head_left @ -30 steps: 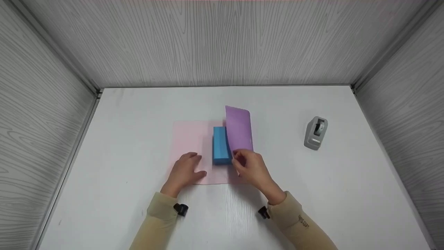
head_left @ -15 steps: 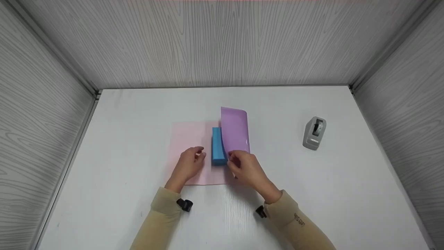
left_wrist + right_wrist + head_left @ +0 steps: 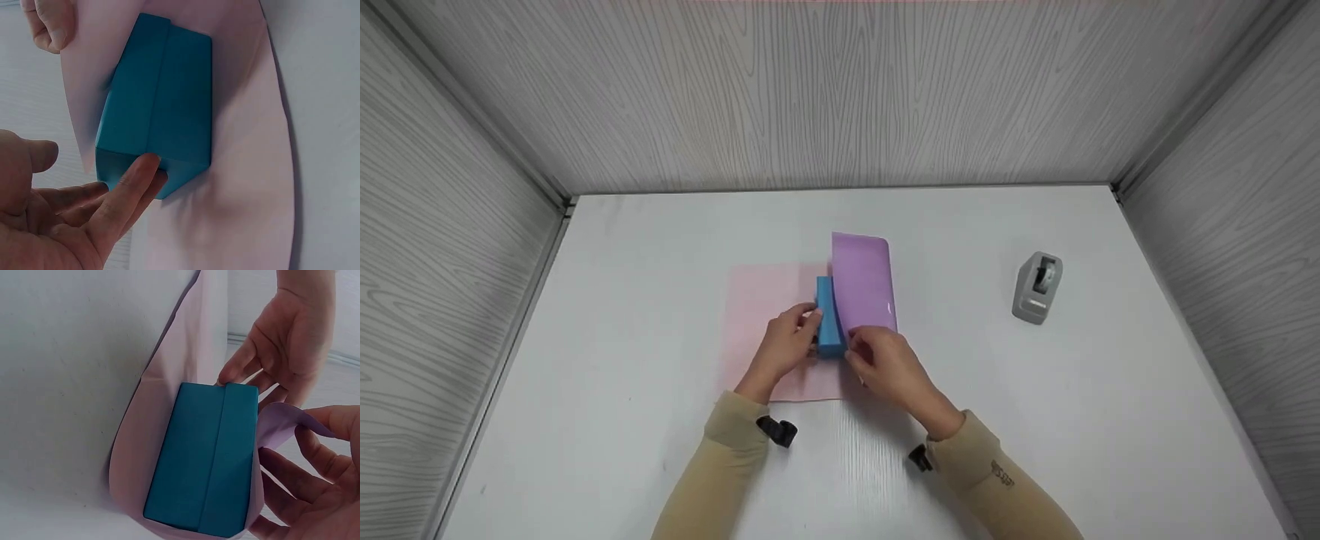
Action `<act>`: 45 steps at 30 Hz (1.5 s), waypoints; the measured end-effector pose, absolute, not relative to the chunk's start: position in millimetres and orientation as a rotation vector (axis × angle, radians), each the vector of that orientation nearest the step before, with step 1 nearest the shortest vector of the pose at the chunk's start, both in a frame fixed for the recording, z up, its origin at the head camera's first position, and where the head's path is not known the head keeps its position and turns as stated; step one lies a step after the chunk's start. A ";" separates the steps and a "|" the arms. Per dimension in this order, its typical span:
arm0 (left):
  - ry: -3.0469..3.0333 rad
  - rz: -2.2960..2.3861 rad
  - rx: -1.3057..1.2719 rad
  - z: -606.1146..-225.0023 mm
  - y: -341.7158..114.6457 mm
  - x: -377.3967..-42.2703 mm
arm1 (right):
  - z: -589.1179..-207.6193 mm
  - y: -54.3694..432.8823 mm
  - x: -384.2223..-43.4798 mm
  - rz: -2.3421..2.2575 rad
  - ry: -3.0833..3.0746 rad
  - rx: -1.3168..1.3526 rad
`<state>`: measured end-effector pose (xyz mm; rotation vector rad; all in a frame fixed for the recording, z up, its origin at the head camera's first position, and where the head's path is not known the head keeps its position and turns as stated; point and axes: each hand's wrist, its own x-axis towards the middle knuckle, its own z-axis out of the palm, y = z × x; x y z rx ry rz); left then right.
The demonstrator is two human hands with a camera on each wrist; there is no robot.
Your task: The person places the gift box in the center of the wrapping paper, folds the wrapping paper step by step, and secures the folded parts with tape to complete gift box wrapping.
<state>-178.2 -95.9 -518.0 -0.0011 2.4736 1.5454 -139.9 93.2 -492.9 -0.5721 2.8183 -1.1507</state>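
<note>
Your left grip (image 3: pixel 786 343) has moved in to the blue box (image 3: pixel 829 326) | left unclosed, touching it; right grip (image 3: pixel 885 364) pinches the paper (image 3: pixel 757 300) by its purple flap (image 3: pixel 864 281) | box sits on the pink side, on the desk (image 3: pixel 645 300), beside the flap | box likely light, stiff: hold its long sides; paper probably creases easily

I see the person in a tan left sleeve (image 3: pixel 716 466) and matching right sleeve (image 3: pixel 1006 496) marked with small dark lettering (image 3: pixel 1002 473), a stubby black left wrist camera (image 3: pixel 778 432) and black right wrist camera (image 3: pixel 919 458) beside the cuffs (image 3: pixel 737 420).
</note>
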 end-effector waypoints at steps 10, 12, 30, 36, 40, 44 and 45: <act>2.535 1.472 -0.102 -513.0 -86.4 -184.5 | -497.6 88.0 -136.6 -1.055 2.934 -0.664; 2.573 1.420 -0.120 -512.3 -83.8 -185.6 | -498.0 87.4 -136.4 -1.017 2.958 -0.703; 2.673 1.303 -0.153 -517.9 -81.1 -188.0 | -491.2 108.8 -146.9 -1.207 2.688 -0.701; 2.662 1.325 -0.149 -517.8 -81.1 -188.1 | -496.2 121.1 -166.6 -1.295 2.910 -0.487; 2.650 1.346 -0.147 -518.4 -80.6 -188.0 | -501.1 125.6 -181.4 -1.275 2.922 -0.303; 2.629 1.374 -0.147 -519.1 -80.7 -187.2 | -504.0 128.1 -191.7 -1.278 2.830 -0.198; 2.627 1.380 -0.142 -519.4 -80.7 -187.1 | -505.1 128.5 -193.5 -1.286 2.807 -0.181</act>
